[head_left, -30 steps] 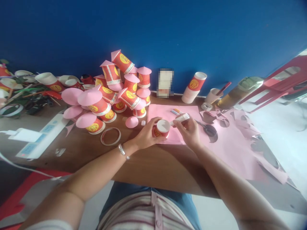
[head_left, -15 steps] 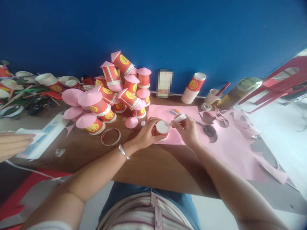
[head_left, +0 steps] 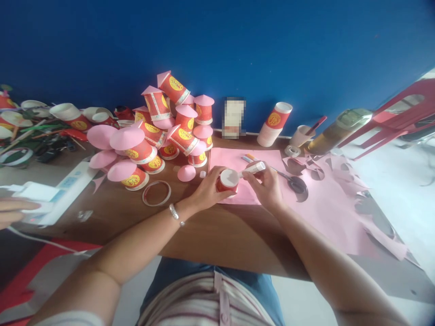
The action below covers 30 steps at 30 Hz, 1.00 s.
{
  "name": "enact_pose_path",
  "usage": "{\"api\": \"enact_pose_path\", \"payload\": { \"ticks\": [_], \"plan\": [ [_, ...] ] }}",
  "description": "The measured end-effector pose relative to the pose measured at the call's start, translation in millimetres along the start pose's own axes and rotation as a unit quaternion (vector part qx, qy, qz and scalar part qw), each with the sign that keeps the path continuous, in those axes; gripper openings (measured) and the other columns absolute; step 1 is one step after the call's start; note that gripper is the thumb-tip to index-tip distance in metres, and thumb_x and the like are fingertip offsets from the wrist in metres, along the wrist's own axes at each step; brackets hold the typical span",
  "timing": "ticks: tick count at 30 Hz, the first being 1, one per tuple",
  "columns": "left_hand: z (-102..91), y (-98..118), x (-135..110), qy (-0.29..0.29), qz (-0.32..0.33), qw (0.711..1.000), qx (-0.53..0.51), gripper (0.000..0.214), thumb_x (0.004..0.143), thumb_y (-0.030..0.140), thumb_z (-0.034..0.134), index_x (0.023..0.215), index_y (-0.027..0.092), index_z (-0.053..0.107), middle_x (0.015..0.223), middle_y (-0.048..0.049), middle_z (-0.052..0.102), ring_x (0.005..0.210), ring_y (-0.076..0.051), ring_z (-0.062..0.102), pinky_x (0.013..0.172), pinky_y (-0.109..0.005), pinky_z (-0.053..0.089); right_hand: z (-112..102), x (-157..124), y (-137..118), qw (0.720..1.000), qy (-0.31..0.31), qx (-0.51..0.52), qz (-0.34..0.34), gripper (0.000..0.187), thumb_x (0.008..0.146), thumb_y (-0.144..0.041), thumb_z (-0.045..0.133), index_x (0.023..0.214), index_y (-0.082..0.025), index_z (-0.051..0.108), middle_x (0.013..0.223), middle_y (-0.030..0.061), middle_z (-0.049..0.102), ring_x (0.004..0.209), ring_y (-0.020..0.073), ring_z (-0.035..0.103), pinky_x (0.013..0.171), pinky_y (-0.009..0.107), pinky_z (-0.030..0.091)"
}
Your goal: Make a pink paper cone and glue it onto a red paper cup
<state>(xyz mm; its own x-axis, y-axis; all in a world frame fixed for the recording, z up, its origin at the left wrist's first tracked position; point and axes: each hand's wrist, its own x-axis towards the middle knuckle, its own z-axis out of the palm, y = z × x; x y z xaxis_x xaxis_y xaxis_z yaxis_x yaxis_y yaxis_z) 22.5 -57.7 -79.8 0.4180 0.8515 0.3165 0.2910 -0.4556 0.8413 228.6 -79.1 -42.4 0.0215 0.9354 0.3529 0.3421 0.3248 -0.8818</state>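
My left hand (head_left: 208, 189) is wrapped round a red paper cup (head_left: 229, 180) with its white round end facing up. Pinched between the fingers of my right hand (head_left: 268, 188) is a white glue tube (head_left: 256, 168), tilted, its tip at the cup's right edge. Below them lies pink paper (head_left: 249, 197). A small white cap (head_left: 203, 174) and a pink paper cone (head_left: 186, 173) rest to the left of my left hand. Farther left, red cups with pink cone tops (head_left: 127, 140) are heaped up.
Another person's hand (head_left: 13, 210) is by a white charger (head_left: 37, 194) at a power strip (head_left: 70, 185). A tape roll (head_left: 157, 182) lies in front of the heap. Scissors (head_left: 298, 184), stacked cups (head_left: 275, 121) and a flask (head_left: 335, 133) stand or lie to the right.
The other person's hand has drawn back to the left, showing more of the white charger. My hands have barely moved; the glue tube has shifted slightly at the cup's edge.
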Motion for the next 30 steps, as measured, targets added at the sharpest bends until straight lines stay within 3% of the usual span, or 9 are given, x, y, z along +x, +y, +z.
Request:
{"api": "enact_pose_path", "payload": {
  "ticks": [11,14,19,30],
  "plan": [
    [-3.1,-0.5,-0.8,0.013,0.053,0.997,0.054,0.053,0.083,0.037,0.083,0.127,0.022,0.057,0.127,-0.0115,0.063,0.122,-0.029,0.060,0.109,-0.049,0.048,-0.7,3.3,6.5,0.999,0.012,-0.031,0.027,0.025,0.089,-0.045,0.069,0.086,-0.021,0.062,0.082,0.0046,0.076,0.073,0.0214,0.071,0.067,0.036,0.057],
    [-3.1,0.0,-2.2,0.019,0.037,0.998,0.041,0.058,0.084,0.040,0.082,0.132,0.022,0.053,0.132,-0.0121,0.062,0.123,-0.028,0.061,0.108,-0.047,0.049,-1.8,2.2,5.9,0.999,0.037,-0.012,0.028,0.028,0.089,-0.048,0.070,0.088,-0.022,0.061,0.084,0.0047,0.075,0.076,0.0222,0.072,0.070,0.038,0.059],
    [-2.0,0.5,-1.8,0.006,0.001,1.000,-0.014,0.058,0.082,0.040,0.083,0.128,0.021,0.053,0.128,-0.0114,0.063,0.118,-0.026,0.064,0.103,-0.044,0.054,-1.9,1.3,2.8,1.000,0.022,-0.017,0.008,0.026,0.090,-0.048,0.069,0.088,-0.023,0.061,0.085,0.0037,0.073,0.075,0.0208,0.070,0.069,0.036,0.058],
    [-5.3,-1.3,0.7,-0.010,0.010,0.999,-0.034,0.060,0.079,0.038,0.086,0.128,0.021,0.056,0.128,-0.0125,0.067,0.118,-0.027,0.067,0.103,-0.046,0.056,-2.6,5.1,3.8,0.999,0.010,-0.029,0.034,0.024,0.089,-0.045,0.067,0.086,-0.022,0.060,0.079,0.0041,0.074,0.071,0.0213,0.070,0.067,0.036,0.056]
  ]
}}
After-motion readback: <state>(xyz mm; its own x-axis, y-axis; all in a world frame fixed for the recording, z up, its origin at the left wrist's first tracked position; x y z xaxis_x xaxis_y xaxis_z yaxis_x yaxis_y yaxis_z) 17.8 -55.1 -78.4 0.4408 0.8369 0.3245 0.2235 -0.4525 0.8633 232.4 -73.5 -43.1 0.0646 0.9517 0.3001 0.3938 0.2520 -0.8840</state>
